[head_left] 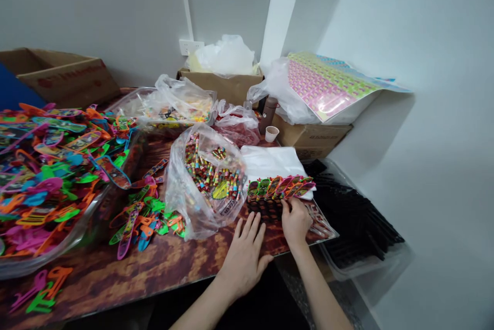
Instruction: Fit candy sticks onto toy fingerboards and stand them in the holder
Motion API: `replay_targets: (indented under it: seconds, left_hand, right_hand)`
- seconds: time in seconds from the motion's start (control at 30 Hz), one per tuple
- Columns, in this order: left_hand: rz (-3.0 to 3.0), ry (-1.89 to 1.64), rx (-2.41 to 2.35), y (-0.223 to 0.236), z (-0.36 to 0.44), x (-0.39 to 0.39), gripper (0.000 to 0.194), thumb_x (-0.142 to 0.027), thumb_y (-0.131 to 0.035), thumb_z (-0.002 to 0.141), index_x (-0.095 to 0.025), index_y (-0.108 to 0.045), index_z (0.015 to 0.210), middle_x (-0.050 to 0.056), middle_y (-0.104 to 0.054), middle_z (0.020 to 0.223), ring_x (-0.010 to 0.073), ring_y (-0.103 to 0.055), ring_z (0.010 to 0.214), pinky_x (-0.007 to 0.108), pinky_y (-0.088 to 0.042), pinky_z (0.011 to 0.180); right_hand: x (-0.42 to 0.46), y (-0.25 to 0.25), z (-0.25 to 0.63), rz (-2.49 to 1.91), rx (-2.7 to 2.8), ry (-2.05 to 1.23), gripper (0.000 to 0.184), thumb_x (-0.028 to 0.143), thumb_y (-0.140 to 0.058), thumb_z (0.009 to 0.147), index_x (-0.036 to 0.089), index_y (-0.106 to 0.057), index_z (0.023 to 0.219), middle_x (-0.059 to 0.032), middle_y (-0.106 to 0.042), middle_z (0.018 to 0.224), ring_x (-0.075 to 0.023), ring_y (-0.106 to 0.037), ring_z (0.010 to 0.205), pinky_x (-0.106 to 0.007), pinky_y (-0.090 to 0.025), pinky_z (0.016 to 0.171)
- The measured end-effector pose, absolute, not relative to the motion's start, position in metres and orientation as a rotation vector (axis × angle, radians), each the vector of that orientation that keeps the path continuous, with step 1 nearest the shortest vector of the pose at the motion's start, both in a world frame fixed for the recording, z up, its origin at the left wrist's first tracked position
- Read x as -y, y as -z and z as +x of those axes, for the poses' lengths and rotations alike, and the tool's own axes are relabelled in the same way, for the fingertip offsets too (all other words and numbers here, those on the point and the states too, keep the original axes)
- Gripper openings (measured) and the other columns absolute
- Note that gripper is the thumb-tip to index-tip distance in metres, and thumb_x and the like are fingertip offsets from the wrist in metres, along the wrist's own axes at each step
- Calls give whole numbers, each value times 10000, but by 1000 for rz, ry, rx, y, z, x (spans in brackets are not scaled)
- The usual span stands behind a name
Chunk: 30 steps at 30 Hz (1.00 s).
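My left hand (pixel 245 255) lies with its fingers stretched out, their tips at the near left edge of a black tray with several compartments (pixel 264 210). Along the far side of that tray stands a row of colourful miniature skateboards (pixel 280 186). My right hand (pixel 296 222) is at the tray's right end with its fingers curled together; what they pinch, if anything, is hidden. Left of the tray, an open clear plastic bag (pixel 178 186) holds many small tubes with coloured bands (pixel 210 173). Flat white plastic sheets or bags (pixel 268 160) lie behind the row.
At left, a clear tub (pixel 87 224) is heaped with bright plastic pieces, some spilled on the table (pixel 154 273). A bin of black trays (pixel 355 216) stands at right. Behind are a paper cup (pixel 271 133), a brown bottle (pixel 267 114), cardboard boxes (pixel 312 137) and printed sheets (pixel 328 83).
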<state>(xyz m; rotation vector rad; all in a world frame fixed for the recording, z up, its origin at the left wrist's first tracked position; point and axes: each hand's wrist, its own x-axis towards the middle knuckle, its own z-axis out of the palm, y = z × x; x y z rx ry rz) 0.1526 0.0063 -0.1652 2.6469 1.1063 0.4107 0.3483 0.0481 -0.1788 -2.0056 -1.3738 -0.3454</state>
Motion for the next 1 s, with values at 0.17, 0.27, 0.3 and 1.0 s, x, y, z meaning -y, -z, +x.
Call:
replay_targets:
  seconds: [0.17,0.27,0.3,1.0]
  left_hand:
    - [2657,-384,-1116,163,154,-5,669,-497,-408,925,-188,-223,1488,96,-70,1583,290,-42,1451,525,-183,1152]
    - [2658,-388,-1125,163,154,-4,682,-519,-397,922,-184,-221,1489,99,-82,1582,297,-37,1450,534,-176,1151]
    - [2657,-390,-1125,163,154,-4,683,-526,-388,923,-182,-222,1489,100,-82,1582,297,-34,1450,534,-174,1152]
    - [2739,-1054,-1036,44,203,-61,269,-240,-414,931,-159,-570,1135,117,-468,1382,270,-347,1329,488,-278,1114]
  right_hand:
    - [-47,177,348,-2032,1376,317,296,348,-455,918,154,-674,874,-110,-635,831,-246,-546,827,-306,-368,706]
    - [-47,175,347,-2020,1387,292,301,338,-447,914,144,-674,873,-120,-629,829,-254,-541,820,-320,-373,710]
    - [-47,174,347,-2013,1393,283,303,334,-445,913,141,-675,874,-123,-631,827,-258,-540,821,-324,-375,710]
    - [-52,108,414,-1403,969,-550,388,398,-699,703,144,-657,993,-95,-684,972,-212,-618,864,-339,-484,773]
